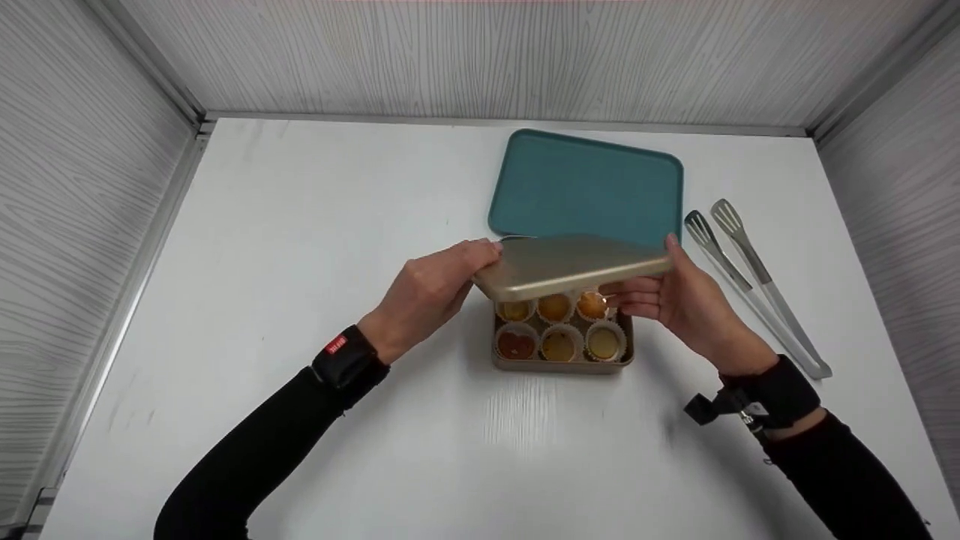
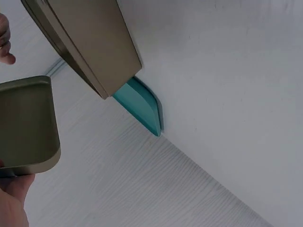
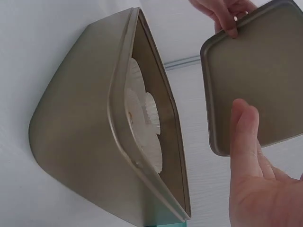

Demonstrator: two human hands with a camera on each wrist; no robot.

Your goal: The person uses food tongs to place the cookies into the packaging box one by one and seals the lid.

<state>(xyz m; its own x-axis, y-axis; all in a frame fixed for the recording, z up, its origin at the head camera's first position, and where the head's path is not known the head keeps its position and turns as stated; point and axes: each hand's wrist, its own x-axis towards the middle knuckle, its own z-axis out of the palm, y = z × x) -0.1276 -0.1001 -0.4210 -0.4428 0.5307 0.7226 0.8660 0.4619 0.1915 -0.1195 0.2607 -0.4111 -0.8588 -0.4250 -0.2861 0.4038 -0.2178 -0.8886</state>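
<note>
A gold metal lid (image 1: 570, 266) hangs tilted over a matching tin (image 1: 562, 366). My left hand (image 1: 431, 289) grips the lid's left edge; in the right wrist view the left hand (image 3: 225, 13) pinches its rim. My right hand (image 1: 694, 307) is at the lid's right end, thumb up and fingers extended below the edge. In the right wrist view, the right fingers (image 3: 244, 137) look straight and overlap the lid's underside (image 3: 258, 75). Several small baked treats (image 1: 556, 345) in white paper cups sit in the tin; the lid covers the back ones.
Behind the tin, a teal tray (image 1: 589, 184) lies flat on the white table (image 1: 300, 262). Metal tongs (image 1: 765, 292) with slotted ends lie right of the tray. Grey wood-patterned panels (image 1: 480, 60) stand around the back and sides.
</note>
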